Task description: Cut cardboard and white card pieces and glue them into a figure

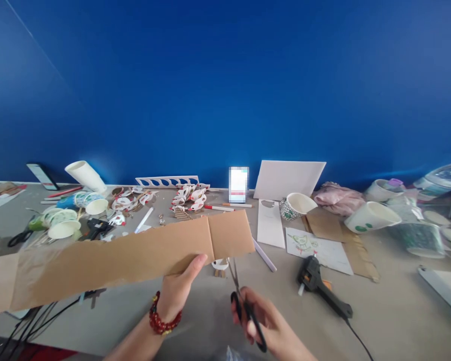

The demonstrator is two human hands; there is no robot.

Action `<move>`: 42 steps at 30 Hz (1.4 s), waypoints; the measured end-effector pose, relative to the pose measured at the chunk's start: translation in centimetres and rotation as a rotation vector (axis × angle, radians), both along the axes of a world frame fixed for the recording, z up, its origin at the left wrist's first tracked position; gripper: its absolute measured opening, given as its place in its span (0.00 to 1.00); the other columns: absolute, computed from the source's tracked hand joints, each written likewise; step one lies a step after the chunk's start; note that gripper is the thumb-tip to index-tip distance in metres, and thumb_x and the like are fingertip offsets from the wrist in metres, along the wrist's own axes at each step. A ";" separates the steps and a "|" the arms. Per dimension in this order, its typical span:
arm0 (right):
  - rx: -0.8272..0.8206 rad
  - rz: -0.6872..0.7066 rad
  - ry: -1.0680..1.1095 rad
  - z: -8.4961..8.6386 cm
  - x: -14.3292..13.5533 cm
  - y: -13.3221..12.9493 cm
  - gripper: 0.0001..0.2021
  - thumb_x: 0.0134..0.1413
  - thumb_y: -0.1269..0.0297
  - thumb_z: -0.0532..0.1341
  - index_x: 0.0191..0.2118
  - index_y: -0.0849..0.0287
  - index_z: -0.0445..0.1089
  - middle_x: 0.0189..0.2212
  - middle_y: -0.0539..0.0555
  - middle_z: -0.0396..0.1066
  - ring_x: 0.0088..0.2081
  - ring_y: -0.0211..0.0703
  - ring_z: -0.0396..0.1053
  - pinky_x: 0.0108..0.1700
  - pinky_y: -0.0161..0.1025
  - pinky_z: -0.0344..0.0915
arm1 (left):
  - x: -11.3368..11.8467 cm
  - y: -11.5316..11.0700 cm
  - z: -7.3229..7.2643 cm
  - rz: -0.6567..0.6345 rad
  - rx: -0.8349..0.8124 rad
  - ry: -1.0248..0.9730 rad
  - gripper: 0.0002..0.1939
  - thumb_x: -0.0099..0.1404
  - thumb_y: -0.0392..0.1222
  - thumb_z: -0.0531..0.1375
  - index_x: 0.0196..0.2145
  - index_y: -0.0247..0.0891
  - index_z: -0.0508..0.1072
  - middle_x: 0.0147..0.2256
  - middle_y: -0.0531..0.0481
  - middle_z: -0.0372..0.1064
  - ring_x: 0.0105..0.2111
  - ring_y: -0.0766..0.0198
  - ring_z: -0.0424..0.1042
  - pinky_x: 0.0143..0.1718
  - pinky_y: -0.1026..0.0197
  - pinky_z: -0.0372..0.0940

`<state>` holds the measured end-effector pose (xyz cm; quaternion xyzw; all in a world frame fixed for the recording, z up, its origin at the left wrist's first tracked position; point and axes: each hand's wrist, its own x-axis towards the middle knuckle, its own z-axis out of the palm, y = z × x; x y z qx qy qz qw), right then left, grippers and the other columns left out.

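Note:
A long brown cardboard strip [135,250] with a crease near its right end is held up over the table. My left hand [178,291], with a red bead bracelet [160,316] at the wrist, grips its lower edge, thumb on the near face and fingers hidden behind. Black-handled scissors [236,281] are in my right hand [263,318], their blades pointing up just below the strip's right part. Whether the blades touch the cardboard I cannot tell. Behind the blades lies a small white cut-out piece [220,264] with brown strips under it.
To the right lies a black glue gun [319,283] with its cord, near a sheet with a green bird drawing [304,243]. Paper cups [372,216] stand farther back. Bird-like cut-outs [190,196] and a lit phone [239,184] are by the blue wall [225,90].

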<state>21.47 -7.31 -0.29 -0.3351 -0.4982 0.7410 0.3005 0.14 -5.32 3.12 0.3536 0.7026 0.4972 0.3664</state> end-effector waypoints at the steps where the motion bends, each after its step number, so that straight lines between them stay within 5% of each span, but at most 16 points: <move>1: 0.004 0.016 0.003 0.4 -0.7 0.2 0.32 0.37 0.32 0.65 0.32 0.59 0.62 0.28 0.51 0.64 0.26 0.35 0.56 0.26 0.31 0.55 | 0.4 -0.1 -0.2 0.018 -0.002 -0.025 0.16 0.51 0.51 0.68 0.35 0.39 0.80 0.41 0.48 0.79 0.45 0.52 0.76 0.48 0.58 0.71; 6: 0.080 -0.003 -0.004 1.7 -2.2 1.1 0.31 0.39 0.31 0.63 0.30 0.59 0.60 0.26 0.48 0.60 0.28 0.36 0.55 0.28 0.32 0.52 | 1.8 -0.3 -1.1 0.015 0.017 -0.068 0.17 0.53 0.52 0.68 0.37 0.37 0.79 0.42 0.45 0.79 0.45 0.52 0.76 0.50 0.55 0.70; 18: 0.226 -0.051 -0.095 0.0 -2.2 1.7 0.25 0.51 0.38 0.60 0.30 0.60 0.62 0.24 0.47 0.58 0.26 0.35 0.54 0.26 0.32 0.50 | 1.8 -0.5 -1.2 -0.118 0.006 0.039 0.11 0.55 0.50 0.66 0.34 0.44 0.81 0.39 0.52 0.80 0.46 0.53 0.76 0.53 0.56 0.69; 34: 0.279 -0.086 -0.225 0.7 -2.2 1.8 0.26 0.53 0.36 0.57 0.27 0.58 0.59 0.22 0.46 0.56 0.25 0.34 0.53 0.26 0.33 0.49 | 1.5 -0.9 -1.3 -0.268 0.127 0.218 0.11 0.55 0.43 0.63 0.36 0.51 0.82 0.39 0.59 0.79 0.42 0.55 0.79 0.54 0.58 0.68; 42: 0.341 -0.109 -0.296 0.2 -2.3 1.4 0.25 0.57 0.38 0.53 0.25 0.57 0.56 0.20 0.45 0.55 0.23 0.35 0.52 0.26 0.34 0.47 | 2.6 -0.4 -0.5 -0.135 0.027 0.065 0.08 0.57 0.48 0.64 0.31 0.45 0.82 0.38 0.54 0.80 0.43 0.54 0.78 0.53 0.57 0.69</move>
